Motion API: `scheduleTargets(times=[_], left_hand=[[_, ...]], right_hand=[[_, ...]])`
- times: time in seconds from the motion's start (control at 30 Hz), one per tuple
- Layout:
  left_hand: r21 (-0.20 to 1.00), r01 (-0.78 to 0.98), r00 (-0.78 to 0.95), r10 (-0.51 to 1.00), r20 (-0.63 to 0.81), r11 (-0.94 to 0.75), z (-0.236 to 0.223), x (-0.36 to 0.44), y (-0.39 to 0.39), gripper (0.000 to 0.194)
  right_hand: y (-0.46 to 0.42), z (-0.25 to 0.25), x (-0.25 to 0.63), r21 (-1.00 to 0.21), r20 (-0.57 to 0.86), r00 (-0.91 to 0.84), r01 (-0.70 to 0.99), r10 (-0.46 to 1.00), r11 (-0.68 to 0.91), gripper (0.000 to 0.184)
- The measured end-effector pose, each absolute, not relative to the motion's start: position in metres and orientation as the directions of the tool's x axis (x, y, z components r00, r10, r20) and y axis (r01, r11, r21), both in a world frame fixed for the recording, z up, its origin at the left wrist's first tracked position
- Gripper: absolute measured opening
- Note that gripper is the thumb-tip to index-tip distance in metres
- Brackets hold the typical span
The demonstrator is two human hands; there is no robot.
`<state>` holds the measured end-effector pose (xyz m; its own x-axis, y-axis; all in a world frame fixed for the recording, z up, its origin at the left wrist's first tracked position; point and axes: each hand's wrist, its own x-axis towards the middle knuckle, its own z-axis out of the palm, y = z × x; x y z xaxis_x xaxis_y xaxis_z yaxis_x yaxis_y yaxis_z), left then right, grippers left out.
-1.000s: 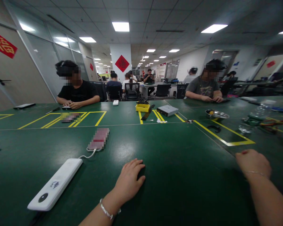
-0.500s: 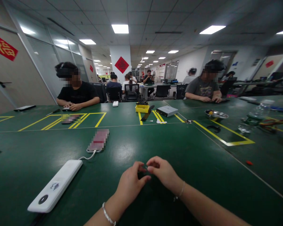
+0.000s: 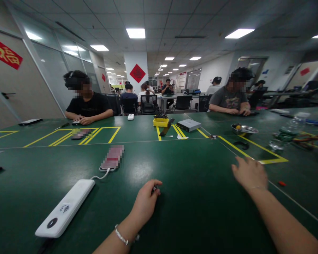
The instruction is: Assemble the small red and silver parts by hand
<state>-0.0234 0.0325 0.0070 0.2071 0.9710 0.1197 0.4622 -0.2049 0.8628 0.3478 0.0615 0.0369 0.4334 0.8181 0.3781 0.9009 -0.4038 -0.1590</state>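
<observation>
My left hand [image 3: 146, 198] is low over the green table [image 3: 196, 208], with thumb and fingers curled together. A small shiny bit shows between the fingertips, too small to name. Off to the right, my right hand [image 3: 251, 173] reaches forward, palm down, its fingers apart and a little blurred; I see nothing in it. It is near the corner of a yellow tape outline [image 3: 274, 161], and a small orange-red piece [image 3: 282, 183] lies to its right. Beyond the fingers are a black curved piece [image 3: 241, 145] and a metal bowl [image 3: 244, 129] with something yellow inside.
On the left, a white power bank [image 3: 66, 208] is cabled to a phone [image 3: 112, 157]. Farther back stand a yellow tray [image 3: 160, 122] and a grey box [image 3: 188, 125]. A water bottle [image 3: 287, 132] is at right. Two people [image 3: 88, 102] [image 3: 230, 97] sit across the table.
My right hand has left my left hand and moved far to the right and forward. My left hand has stayed near its place, its fingers closing together.
</observation>
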Motion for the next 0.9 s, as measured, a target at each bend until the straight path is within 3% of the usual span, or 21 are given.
scheduleTargets(times=[0.13,0.27,0.37,0.5,0.63,0.77,0.83,0.9], left_hand=[[0.921,0.334,0.25,0.961,0.12,-0.202,0.001,-0.022,0.034,0.036],[0.963,0.239,0.249,0.967,0.062,-0.123,0.002,-0.021,0.033,0.037],[0.974,0.206,0.229,0.972,0.041,-0.09,0.005,-0.021,0.031,0.023],[0.971,0.214,0.219,0.974,0.059,-0.108,0.006,-0.022,0.031,0.017],[0.956,0.262,0.199,0.977,0.078,-0.13,0.007,-0.022,0.032,0.022],[0.949,0.279,0.205,0.975,0.088,-0.145,0.012,-0.022,0.031,0.026],[0.946,0.285,0.205,0.974,0.099,-0.156,0.013,-0.023,0.031,0.026],[0.939,0.298,0.182,0.976,0.121,-0.172,0.013,-0.024,0.031,0.026]], right_hand=[[0.046,0.007,0.453,-0.222,0.128,0.807,0.589,0.576,-0.777,0.054],[0.042,-0.009,0.498,-0.156,-0.08,0.813,0.562,0.577,-0.812,0.037],[0.045,-0.014,0.503,-0.121,-0.042,0.778,0.619,0.627,-0.776,0.023],[0.044,-0.009,0.49,-0.17,0.062,0.758,0.649,0.649,-0.742,0.026],[0.05,0.019,0.443,-0.373,0.212,0.662,0.735,0.719,-0.566,0.03],[0.065,0.044,0.354,-0.658,0.082,0.48,0.684,0.873,-0.314,0.027],[0.068,0.048,0.301,-0.794,0.021,0.293,0.586,0.956,-0.163,0.03],[0.066,0.047,0.247,-0.927,-0.041,0.068,0.369,0.997,-0.063,0.033]])
